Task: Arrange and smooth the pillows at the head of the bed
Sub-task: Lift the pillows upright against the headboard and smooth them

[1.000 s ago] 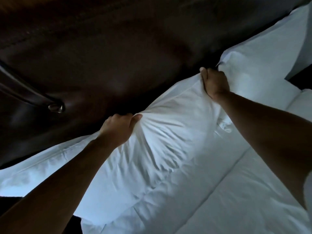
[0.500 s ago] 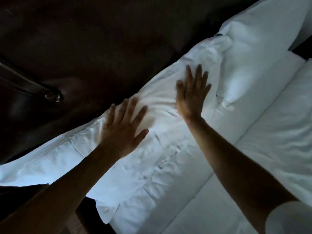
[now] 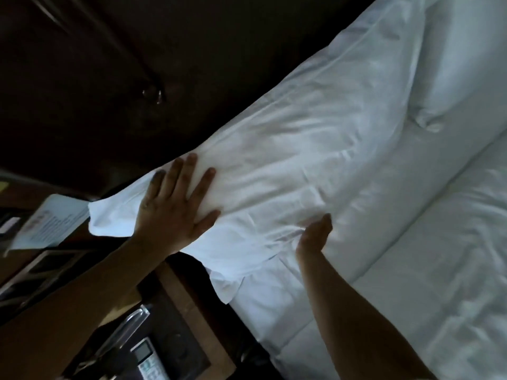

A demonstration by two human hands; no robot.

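Note:
A long white pillow lies against the dark padded headboard, creased across its middle. My left hand presses flat on the pillow's left end with fingers spread. Lower down, my right hand rests edge-on against the pillow's near side, fingers straight. A second white pillow sits further along the head of the bed at the upper right, its corner overlapping the first.
A white duvet covers the bed at the right. At the lower left stands a wooden bedside table with a remote control and a glass item on it. A printed card stands at the far left.
Both hands let go of the pillow's top edge, flattened onto it, then slid toward its left end and near side. The view swung left, bringing the bedside table into sight.

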